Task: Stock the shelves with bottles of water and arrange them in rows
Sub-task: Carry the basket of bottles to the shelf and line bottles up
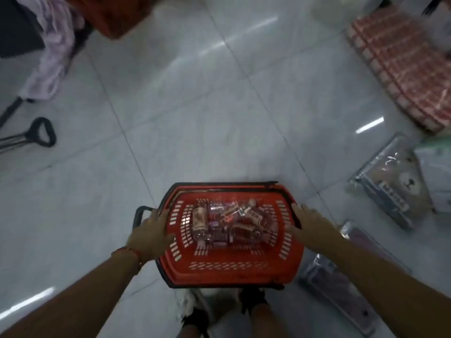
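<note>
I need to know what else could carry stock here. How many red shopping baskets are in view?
1. The red basket sits on the floor in front of the person, left hand and right hand on its sides, bottles inside. Others may lie out of frame.

Dim, cool indoor light lies over the glossy tiled floor [195, 106], which shows white streaks of glare (likely ceiling lamps), while the whole wide-angle view is soft, blurring toward its bowed edges.
</note>
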Action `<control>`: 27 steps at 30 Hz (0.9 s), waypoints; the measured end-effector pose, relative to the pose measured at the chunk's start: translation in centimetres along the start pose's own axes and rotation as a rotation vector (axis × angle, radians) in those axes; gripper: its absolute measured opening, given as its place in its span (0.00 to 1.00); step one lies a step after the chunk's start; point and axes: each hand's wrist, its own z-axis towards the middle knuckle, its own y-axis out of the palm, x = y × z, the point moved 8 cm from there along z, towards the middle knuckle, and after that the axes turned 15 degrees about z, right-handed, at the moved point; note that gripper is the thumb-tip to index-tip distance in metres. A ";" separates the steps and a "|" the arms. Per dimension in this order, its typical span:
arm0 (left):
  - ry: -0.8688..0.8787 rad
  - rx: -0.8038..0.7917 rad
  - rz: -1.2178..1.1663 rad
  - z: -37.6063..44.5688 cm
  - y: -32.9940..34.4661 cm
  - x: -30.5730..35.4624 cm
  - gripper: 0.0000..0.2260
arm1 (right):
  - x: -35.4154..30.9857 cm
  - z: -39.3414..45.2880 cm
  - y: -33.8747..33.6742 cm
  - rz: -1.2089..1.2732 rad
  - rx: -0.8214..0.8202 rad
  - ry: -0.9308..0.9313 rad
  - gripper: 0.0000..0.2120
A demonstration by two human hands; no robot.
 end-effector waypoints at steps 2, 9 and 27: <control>-0.068 0.012 -0.154 2.8 3.3 -1.2 0.36 | 4.1 2.9 2.5 0.193 0.047 0.051 0.42; -0.416 0.032 -0.844 7.7 11.0 -3.9 0.19 | 12.0 8.0 9.0 0.840 0.139 0.455 0.16; -0.260 0.296 -0.963 -11.3 -26.7 1.1 0.10 | -0.6 -13.2 -25.2 1.084 0.303 0.321 0.22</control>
